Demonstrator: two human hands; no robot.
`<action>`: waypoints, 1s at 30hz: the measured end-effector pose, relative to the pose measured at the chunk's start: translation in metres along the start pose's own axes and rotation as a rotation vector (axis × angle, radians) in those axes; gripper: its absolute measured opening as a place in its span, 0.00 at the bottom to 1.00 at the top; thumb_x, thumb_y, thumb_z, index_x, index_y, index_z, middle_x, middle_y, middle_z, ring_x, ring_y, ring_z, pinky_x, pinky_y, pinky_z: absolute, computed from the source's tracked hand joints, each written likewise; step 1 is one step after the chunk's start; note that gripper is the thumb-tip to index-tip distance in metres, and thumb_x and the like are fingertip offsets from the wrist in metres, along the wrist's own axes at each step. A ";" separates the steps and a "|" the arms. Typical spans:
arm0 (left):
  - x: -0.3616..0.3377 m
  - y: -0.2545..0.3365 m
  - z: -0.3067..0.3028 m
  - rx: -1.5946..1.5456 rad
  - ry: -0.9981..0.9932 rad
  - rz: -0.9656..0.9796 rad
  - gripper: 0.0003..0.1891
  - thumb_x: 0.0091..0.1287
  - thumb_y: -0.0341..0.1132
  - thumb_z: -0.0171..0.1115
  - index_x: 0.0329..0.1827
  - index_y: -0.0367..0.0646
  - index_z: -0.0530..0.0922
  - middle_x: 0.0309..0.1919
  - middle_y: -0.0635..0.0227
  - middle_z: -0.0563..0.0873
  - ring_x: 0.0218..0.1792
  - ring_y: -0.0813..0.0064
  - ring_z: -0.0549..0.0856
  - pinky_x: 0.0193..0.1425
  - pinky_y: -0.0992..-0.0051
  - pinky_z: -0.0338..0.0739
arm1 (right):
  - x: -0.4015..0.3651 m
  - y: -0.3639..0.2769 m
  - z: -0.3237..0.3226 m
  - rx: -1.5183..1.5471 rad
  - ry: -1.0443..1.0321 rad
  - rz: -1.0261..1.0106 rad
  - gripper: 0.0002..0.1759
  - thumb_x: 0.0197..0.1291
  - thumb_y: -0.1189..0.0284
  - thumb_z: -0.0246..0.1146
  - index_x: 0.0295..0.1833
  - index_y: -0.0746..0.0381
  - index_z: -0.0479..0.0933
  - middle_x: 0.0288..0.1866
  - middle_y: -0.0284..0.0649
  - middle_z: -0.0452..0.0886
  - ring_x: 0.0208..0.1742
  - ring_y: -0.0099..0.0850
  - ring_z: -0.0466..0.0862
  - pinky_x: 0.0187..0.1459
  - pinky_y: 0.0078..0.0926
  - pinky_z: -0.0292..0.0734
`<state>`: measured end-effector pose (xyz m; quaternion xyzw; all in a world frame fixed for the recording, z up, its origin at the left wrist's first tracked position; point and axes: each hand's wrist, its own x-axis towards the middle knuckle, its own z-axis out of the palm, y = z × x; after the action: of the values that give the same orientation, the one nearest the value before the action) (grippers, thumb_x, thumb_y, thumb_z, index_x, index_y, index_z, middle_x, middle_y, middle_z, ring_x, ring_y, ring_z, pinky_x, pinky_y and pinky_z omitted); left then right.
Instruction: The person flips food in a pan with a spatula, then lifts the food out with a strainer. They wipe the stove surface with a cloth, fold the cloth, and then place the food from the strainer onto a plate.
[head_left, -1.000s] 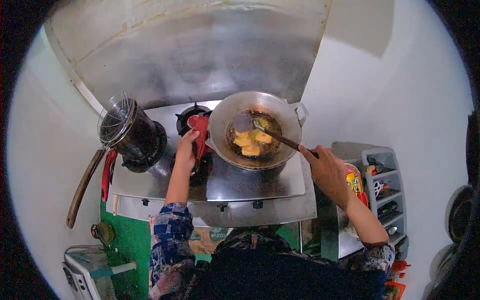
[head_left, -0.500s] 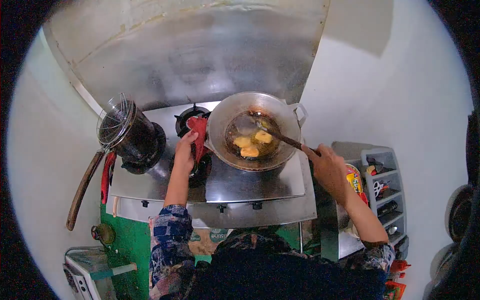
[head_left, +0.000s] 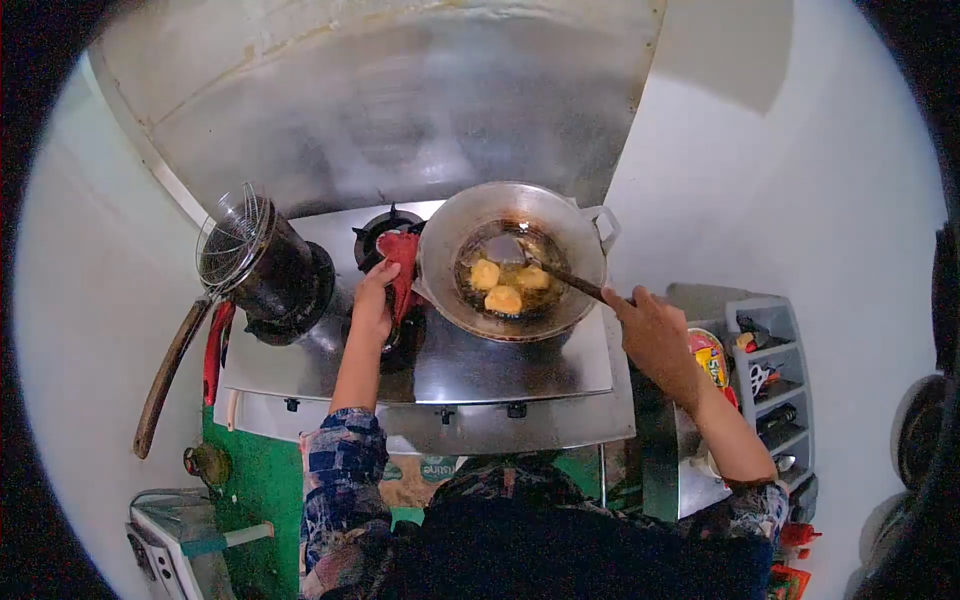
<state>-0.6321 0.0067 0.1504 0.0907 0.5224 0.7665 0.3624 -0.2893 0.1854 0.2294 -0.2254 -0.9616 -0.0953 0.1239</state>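
Observation:
A large metal wok [head_left: 450, 290] stands on the stove, with oil in its bottom. Several golden fried pieces [head_left: 503, 299] sit in the oil. My right hand [head_left: 655, 335] is closed round the dark handle of a spatula [head_left: 570, 280], whose blade lies in the oil behind the pieces. At the wok's left side, my left hand [head_left: 375, 295] grips a red cloth [head_left: 402, 262] against the wok's handle, which the cloth mostly hides.
On the stove [head_left: 500, 370], a dark pot [head_left: 285, 265] stands at left with a wire strainer [head_left: 235, 245] over it. To the right are a grey rack [head_left: 775, 370] of utensils and a yellow-red packet [head_left: 712, 360]. A metal splash panel [head_left: 400, 120] rises behind.
The spatula blade has shifted slightly within the oil. The fried pieces have moved apart and look turned, one now further left. My left hand keeps its hold on the cloth.

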 end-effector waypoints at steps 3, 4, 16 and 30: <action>0.007 -0.005 -0.008 -0.024 -0.090 0.020 0.21 0.61 0.34 0.60 0.58 0.37 0.72 0.47 0.65 0.82 0.44 0.70 0.82 0.51 0.71 0.77 | 0.006 -0.002 -0.001 0.053 -0.120 0.085 0.24 0.54 0.73 0.56 0.59 0.49 0.73 0.39 0.47 0.77 0.33 0.42 0.82 0.31 0.38 0.79; 0.006 -0.004 -0.008 -0.024 -0.087 0.021 0.21 0.61 0.34 0.60 0.58 0.37 0.72 0.47 0.65 0.82 0.44 0.70 0.82 0.51 0.71 0.77 | 0.006 -0.001 -0.004 0.081 -0.127 0.088 0.23 0.55 0.72 0.56 0.59 0.49 0.73 0.38 0.47 0.77 0.31 0.42 0.82 0.31 0.38 0.79; -0.003 0.001 0.002 -0.038 -0.059 0.030 0.18 0.65 0.32 0.55 0.57 0.38 0.72 0.47 0.62 0.82 0.45 0.66 0.83 0.49 0.65 0.80 | -0.014 -0.010 -0.055 0.091 -0.110 0.125 0.20 0.57 0.71 0.58 0.57 0.47 0.75 0.33 0.42 0.75 0.28 0.45 0.80 0.29 0.41 0.76; 0.001 0.000 -0.001 -0.032 -0.021 0.015 0.16 0.65 0.30 0.55 0.55 0.37 0.72 0.45 0.63 0.82 0.43 0.67 0.83 0.50 0.65 0.79 | -0.042 -0.006 -0.079 0.013 -0.113 0.166 0.23 0.55 0.74 0.59 0.58 0.46 0.75 0.30 0.40 0.73 0.30 0.39 0.79 0.30 0.36 0.74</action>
<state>-0.6337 0.0065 0.1496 0.0968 0.5054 0.7766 0.3635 -0.2402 0.1438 0.2915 -0.3086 -0.9457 -0.0655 0.0783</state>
